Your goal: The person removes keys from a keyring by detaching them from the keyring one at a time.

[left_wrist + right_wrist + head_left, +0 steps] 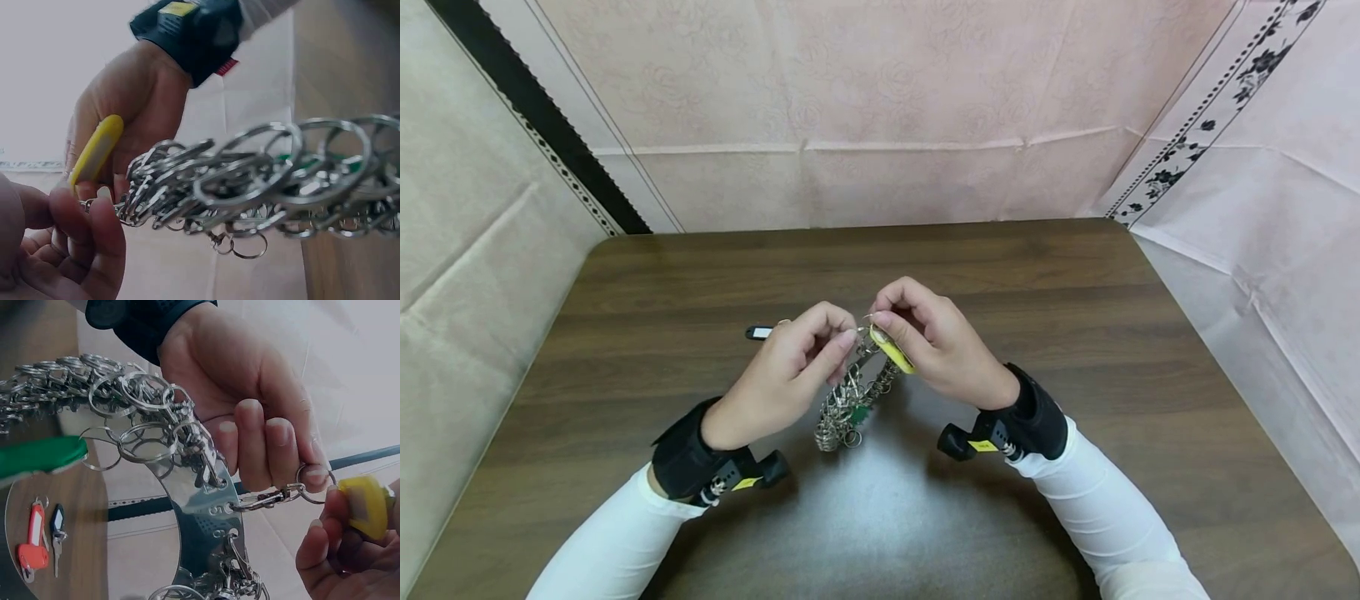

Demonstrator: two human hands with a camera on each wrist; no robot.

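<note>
Brown table (1075, 517) forms our work surface. Midway between its side edges, above it, we hold the ring bundle (835, 423), with a green tag (859, 414) attached. Our left hand (797, 371), fingers curled, pinches a ring (312, 502) beside a clip (265, 501). Our right hand (940, 346), likewise curled, pinches the yellow tag (895, 352). Toward the far edge, we locate a black tag (757, 332) and a red tag (36, 524).

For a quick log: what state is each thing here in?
Left hand: pinching ring
Right hand: holding yellow tag
Ring: clipped beside number 5
Yellow tag: held; whether on ring, unclear
Hoop: loaded with rings
Green tag: attached to a ring
Red tag: lying on table
Black tag: lying on table
</note>
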